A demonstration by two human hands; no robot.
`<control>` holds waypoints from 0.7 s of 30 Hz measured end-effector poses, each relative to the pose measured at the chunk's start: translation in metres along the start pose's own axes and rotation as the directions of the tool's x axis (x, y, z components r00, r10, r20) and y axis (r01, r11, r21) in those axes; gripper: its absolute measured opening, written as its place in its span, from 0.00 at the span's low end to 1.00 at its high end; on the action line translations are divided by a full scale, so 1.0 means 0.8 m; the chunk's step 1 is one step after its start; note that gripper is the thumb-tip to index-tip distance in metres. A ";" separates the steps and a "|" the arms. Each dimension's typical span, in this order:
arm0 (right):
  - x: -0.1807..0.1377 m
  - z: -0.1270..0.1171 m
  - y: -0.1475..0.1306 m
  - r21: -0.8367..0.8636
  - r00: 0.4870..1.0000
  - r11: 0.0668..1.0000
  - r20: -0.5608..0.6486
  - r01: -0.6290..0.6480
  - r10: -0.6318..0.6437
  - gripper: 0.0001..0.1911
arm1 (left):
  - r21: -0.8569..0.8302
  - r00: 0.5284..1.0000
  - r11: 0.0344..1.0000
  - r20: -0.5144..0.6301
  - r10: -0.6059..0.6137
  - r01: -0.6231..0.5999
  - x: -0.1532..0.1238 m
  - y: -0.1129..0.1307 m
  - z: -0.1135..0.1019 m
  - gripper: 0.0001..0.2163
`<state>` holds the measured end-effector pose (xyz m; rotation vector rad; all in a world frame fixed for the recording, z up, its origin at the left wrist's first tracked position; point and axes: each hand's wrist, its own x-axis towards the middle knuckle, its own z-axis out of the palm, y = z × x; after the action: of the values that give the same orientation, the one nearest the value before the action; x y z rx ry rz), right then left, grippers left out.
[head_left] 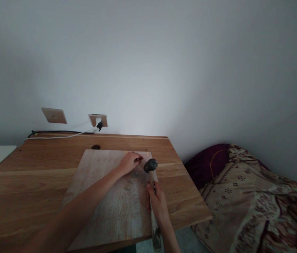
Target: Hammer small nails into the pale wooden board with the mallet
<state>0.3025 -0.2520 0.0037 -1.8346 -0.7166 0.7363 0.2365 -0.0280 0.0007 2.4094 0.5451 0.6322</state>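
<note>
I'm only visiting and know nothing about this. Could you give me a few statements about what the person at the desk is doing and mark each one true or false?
1. The right hand holds a hammer by its handle. True.
2. The hammer's head is raised high in the air. False: it sits low over the board, close beside the left hand.
3. The left hand rests near the board's far right corner. True.
4. The board lies on the bed. False: it lies on the wooden desk; the patterned blanket is off to the right.
5. Nothing is plugged into the wall socket. False: a dark plug with a cable sits in it.
</note>
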 end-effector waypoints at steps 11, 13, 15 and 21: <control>0.016 0.000 -0.009 -0.022 1.000 1.000 0.008 0.012 -0.012 0.21 | -0.022 0.998 0.998 -0.027 -0.058 0.058 0.007 0.002 0.000 0.08; 0.023 -0.002 -0.012 -0.006 0.999 1.000 0.038 0.011 -0.011 0.22 | -0.017 0.996 0.997 -0.040 -0.073 0.073 0.009 0.001 0.000 0.10; 0.030 -0.004 -0.014 0.005 0.996 1.000 0.082 -0.015 0.014 0.22 | -0.020 0.995 0.996 -0.053 -0.088 0.087 0.010 0.001 0.000 0.13; 0.040 -0.005 -0.016 0.071 0.995 0.997 0.098 -0.033 0.026 0.20 | -0.112 0.993 0.988 -0.031 -0.111 0.107 0.006 0.000 0.000 0.18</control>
<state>0.3243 -0.2264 0.0115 -1.7565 -0.7176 0.8641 0.2404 -0.0258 0.0019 2.2517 0.6367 0.6443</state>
